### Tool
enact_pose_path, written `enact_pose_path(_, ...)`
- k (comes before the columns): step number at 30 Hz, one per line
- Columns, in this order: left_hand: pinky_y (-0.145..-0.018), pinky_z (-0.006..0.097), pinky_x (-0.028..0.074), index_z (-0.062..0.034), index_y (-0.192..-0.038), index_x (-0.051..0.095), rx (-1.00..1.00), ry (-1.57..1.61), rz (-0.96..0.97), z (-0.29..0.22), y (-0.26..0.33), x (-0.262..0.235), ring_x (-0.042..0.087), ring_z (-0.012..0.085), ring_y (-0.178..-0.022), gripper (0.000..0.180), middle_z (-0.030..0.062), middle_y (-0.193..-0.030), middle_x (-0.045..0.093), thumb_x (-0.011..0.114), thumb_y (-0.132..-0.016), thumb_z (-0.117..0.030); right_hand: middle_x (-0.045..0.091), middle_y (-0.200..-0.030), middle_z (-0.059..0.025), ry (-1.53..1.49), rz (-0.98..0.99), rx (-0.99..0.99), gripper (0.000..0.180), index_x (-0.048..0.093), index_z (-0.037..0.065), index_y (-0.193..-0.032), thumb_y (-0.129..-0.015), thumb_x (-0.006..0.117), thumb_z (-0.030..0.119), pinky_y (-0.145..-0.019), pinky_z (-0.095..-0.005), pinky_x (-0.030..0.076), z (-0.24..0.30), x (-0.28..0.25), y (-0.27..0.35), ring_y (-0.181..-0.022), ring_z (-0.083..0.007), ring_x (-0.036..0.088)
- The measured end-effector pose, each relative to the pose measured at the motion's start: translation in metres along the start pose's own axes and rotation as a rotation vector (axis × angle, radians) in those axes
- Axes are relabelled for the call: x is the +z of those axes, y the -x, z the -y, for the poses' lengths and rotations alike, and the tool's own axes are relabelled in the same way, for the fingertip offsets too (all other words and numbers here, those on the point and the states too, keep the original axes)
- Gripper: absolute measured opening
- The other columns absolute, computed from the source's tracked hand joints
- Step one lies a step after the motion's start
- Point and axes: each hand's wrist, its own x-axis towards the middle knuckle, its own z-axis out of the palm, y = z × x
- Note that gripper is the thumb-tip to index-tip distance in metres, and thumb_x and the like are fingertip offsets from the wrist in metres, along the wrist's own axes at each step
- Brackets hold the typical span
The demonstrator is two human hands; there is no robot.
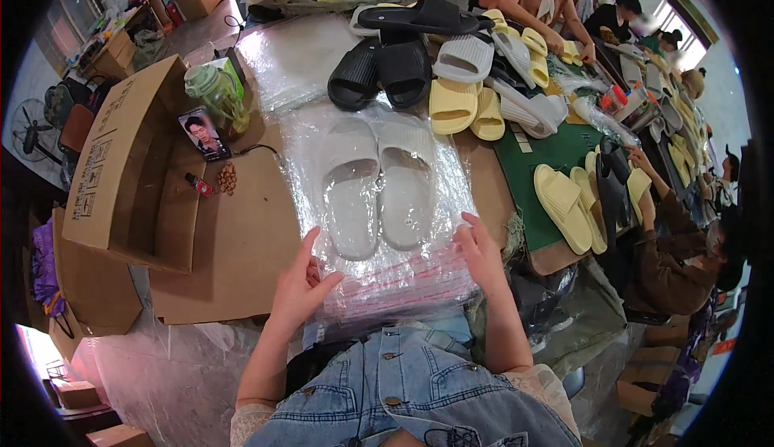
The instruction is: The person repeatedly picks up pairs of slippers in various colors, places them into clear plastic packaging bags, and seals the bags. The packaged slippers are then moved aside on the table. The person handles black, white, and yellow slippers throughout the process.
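A pair of light grey slippers (pixel 351 205) lies side by side under glossy clear film, toes away from me. The film looks like a clear plastic bag (pixel 310 181), with reddish lines across stacked bag edges (pixel 403 286) near me. At the bag's left near corner is my left hand (pixel 305 280), open, thumb and fingers apart. My right hand (pixel 481 252) is at the right edge, its fingers stretched out and touching or just over the film. Neither hand appears to grip anything.
Black slippers (pixel 405 72), yellow slippers (pixel 453 107) and grey ones are heaped beyond the bag. To the left are an opened carton (pixel 133 169), a phone (pixel 203 134) and a green bottle (pixel 216 92). Co-workers sit along the right; a person's hand (pixel 641 161) is near yellow slippers (pixel 562 205).
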Motion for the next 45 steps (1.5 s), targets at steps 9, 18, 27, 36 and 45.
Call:
enact_pose_path(9,-0.063,0.022,0.044,-0.006,-0.131,0.067,0.106,0.182,-0.156,0.065,-0.01,0.003,0.052,0.0049,-0.068,0.038,-0.0043,-0.083,0.059,0.064,-0.093,-0.003,0.066,-0.085,-0.0042,-0.345,0.155,0.037,0.065,0.037,0.004,-0.154,-0.094,0.064,0.007,-0.068,-0.0225,0.045,-0.009,0.009,-0.001,-0.076,-0.007,0.058)
enact_pose_path(18,-0.073,0.025,0.048,-0.0026,-0.118,0.071,0.34,0.06,-0.123,0.08,-0.006,-0.011,0.062,0.0113,-0.082,0.027,0.0071,-0.1,0.069,0.055,-0.097,0.003,0.069,-0.094,-0.0058,-0.206,0.199,-0.116,0.035,0.069,0.005,-0.124,-0.095,0.051,-0.002,-0.071,-0.0247,0.048,-0.018,-0.015,0.003,-0.085,-0.0107,0.059)
enact_pose_path(27,-0.092,0.04,0.055,-0.0124,-0.12,0.072,0.582,-0.379,-0.222,0.071,0.001,-0.009,0.067,0.0317,-0.108,0.048,0.0103,-0.122,0.07,0.082,-0.074,-0.006,0.068,-0.115,-0.0096,0.059,0.178,-0.439,0.036,0.073,0.006,-0.116,-0.082,0.066,-0.005,-0.079,-0.0292,0.051,-0.01,-0.024,0.004,-0.087,-0.0193,0.062)
enact_pose_path(36,-0.099,0.043,0.052,-0.0174,-0.104,0.076,0.805,-0.584,-0.266,0.073,-0.003,-0.008,0.059,0.0297,-0.127,0.032,0.0013,-0.129,0.069,0.082,-0.074,-0.009,0.071,-0.123,-0.0123,0.054,0.192,-0.621,0.025,0.076,0.006,-0.106,-0.083,0.07,-0.002,-0.075,-0.0285,0.052,-0.014,-0.021,-0.002,-0.084,-0.0187,0.065)
enact_pose_path(45,-0.1,0.041,0.046,-0.0078,-0.088,0.075,0.58,-0.322,-0.213,0.076,-0.021,0.0,0.064,0.03,-0.118,0.005,0.0011,-0.104,0.077,0.071,-0.088,-0.01,0.071,-0.084,-0.0076,0.026,-0.012,-0.378,0.01,0.074,0.001,-0.093,-0.091,0.068,0.009,-0.064,-0.0264,0.046,-0.029,-0.012,-0.011,-0.072,-0.0147,0.063)
